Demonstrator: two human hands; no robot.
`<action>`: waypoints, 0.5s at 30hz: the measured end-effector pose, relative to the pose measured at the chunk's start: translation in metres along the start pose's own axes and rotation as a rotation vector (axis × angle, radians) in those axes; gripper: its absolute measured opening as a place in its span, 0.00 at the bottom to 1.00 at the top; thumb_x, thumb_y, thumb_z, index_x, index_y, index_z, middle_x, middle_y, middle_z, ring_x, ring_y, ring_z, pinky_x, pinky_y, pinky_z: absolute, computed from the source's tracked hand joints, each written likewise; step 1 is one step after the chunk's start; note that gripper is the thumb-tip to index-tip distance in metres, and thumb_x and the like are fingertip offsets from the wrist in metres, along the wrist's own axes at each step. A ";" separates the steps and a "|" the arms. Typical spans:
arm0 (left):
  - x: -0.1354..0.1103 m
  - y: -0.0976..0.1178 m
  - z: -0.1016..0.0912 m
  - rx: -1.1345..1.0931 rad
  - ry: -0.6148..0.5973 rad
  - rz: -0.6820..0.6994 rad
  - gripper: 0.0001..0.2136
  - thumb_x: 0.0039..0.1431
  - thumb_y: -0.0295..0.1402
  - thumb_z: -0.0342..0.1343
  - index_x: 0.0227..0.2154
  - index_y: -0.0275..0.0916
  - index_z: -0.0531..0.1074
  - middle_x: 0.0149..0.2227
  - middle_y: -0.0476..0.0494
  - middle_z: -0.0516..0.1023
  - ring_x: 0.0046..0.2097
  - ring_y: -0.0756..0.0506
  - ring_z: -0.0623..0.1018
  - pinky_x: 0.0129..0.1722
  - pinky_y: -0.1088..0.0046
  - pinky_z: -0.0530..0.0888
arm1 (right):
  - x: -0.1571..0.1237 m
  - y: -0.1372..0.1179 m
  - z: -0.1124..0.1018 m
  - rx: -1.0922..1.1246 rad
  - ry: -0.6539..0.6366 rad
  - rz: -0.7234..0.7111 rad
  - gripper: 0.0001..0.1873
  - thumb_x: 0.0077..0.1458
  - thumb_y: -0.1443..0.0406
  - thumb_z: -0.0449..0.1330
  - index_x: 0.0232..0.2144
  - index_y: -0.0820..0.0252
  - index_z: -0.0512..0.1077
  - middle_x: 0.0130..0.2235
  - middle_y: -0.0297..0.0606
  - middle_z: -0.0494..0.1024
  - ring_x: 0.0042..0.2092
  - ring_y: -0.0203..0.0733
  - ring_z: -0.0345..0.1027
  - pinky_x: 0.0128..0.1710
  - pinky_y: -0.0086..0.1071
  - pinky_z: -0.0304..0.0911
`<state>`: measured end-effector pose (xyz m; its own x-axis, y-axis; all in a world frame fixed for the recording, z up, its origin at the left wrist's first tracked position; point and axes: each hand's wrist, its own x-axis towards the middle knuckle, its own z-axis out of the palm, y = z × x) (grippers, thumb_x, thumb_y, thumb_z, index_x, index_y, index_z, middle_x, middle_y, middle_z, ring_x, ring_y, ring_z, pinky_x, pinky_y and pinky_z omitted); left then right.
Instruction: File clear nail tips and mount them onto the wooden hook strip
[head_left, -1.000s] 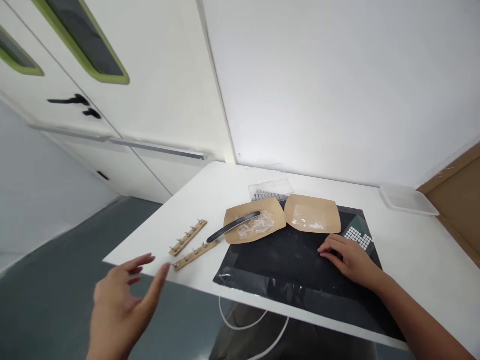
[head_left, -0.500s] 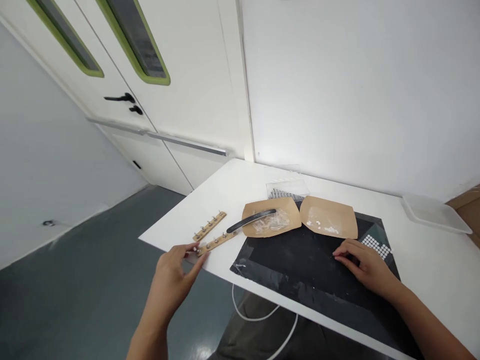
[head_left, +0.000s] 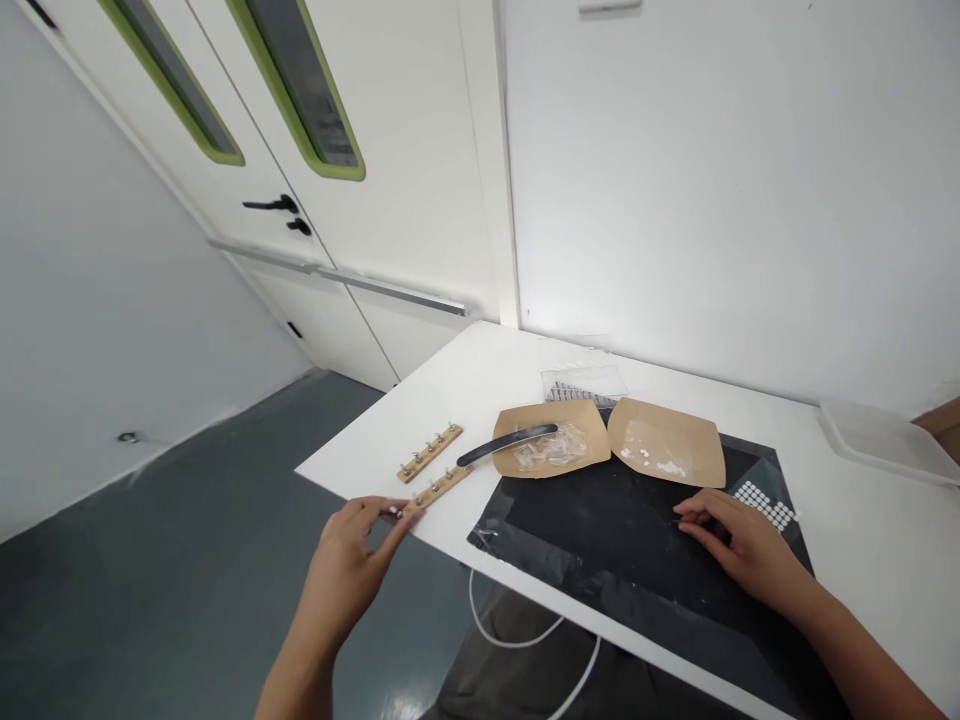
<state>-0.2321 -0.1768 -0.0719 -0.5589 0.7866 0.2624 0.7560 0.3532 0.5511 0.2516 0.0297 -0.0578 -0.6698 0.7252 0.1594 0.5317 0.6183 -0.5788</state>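
Note:
My left hand (head_left: 358, 550) is at the table's front left edge. Its thumb and fingers close on the near end of a wooden strip (head_left: 442, 488) that carries a row of small metal clips; a small shiny piece shows between the fingers. A second such strip (head_left: 430, 453) lies just behind it. Over the black mat (head_left: 577, 520), my right hand (head_left: 739, 535) pinches a tiny dark thing at its fingertips, too small to name. A dark, curved nail file (head_left: 506, 443) rests from the near strip across onto a brown paper tray (head_left: 510, 415) of clear nail tips (head_left: 551, 447).
Another brown tray (head_left: 701, 440) holds small white bits. Beside my right hand lies a sheet of white dots (head_left: 761, 503). Behind the trays stands a clear box (head_left: 585, 380); a translucent tray (head_left: 885, 445) is at right. White cables (head_left: 517, 643) hang below the table edge.
My left fingers have closed in on the near strip's end. The right hand keeps its pinch over the mat. The whole view has shifted slightly.

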 end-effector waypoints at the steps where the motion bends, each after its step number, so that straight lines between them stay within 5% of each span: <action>1: -0.003 -0.002 -0.003 0.011 0.005 -0.006 0.36 0.58 0.70 0.51 0.39 0.38 0.83 0.45 0.33 0.85 0.43 0.34 0.81 0.42 0.62 0.77 | 0.000 0.000 0.000 0.002 0.002 -0.003 0.09 0.71 0.57 0.58 0.49 0.49 0.76 0.45 0.39 0.82 0.44 0.47 0.80 0.44 0.41 0.76; 9: -0.032 -0.008 -0.040 0.048 -0.010 -0.088 0.35 0.57 0.70 0.51 0.41 0.42 0.82 0.36 0.41 0.85 0.29 0.42 0.78 0.27 0.70 0.73 | 0.000 0.002 -0.001 -0.021 0.006 -0.045 0.09 0.72 0.58 0.58 0.47 0.49 0.76 0.44 0.37 0.82 0.44 0.46 0.79 0.44 0.41 0.76; 15: -0.028 0.048 -0.027 -0.150 -0.060 0.157 0.23 0.64 0.60 0.58 0.42 0.44 0.80 0.38 0.44 0.85 0.32 0.44 0.80 0.32 0.72 0.76 | -0.001 0.000 -0.008 -0.074 0.187 -0.097 0.08 0.72 0.59 0.57 0.46 0.48 0.77 0.45 0.37 0.82 0.45 0.46 0.79 0.44 0.40 0.75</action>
<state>-0.1894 -0.1956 -0.0309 -0.4135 0.8564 0.3093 0.7707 0.1483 0.6197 0.2569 0.0318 -0.0516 -0.6155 0.7004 0.3615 0.5107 0.7037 -0.4940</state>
